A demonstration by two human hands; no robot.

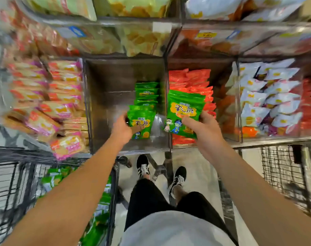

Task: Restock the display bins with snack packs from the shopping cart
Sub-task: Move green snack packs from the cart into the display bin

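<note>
My left hand [122, 128] grips a small stack of green snack packs [142, 119] inside the middle display bin [105, 103]. A row of the same green packs [146, 93] stands along the bin's right side; its left part shows bare dark floor. My right hand [202, 126] holds another stack of green packs [184, 110] above the divider between the middle bin and the bin of orange-red packs [192, 80]. The shopping cart [114, 183] at lower left holds more green packs [99, 206].
Pink and orange packs [44, 96] fill the left bin, white packs [270, 96] the right bin. Clear bins of chips [142, 38] stand on the shelf above. A wire basket [286, 173] is at lower right. My feet in black shoes [143, 166] stand on the floor.
</note>
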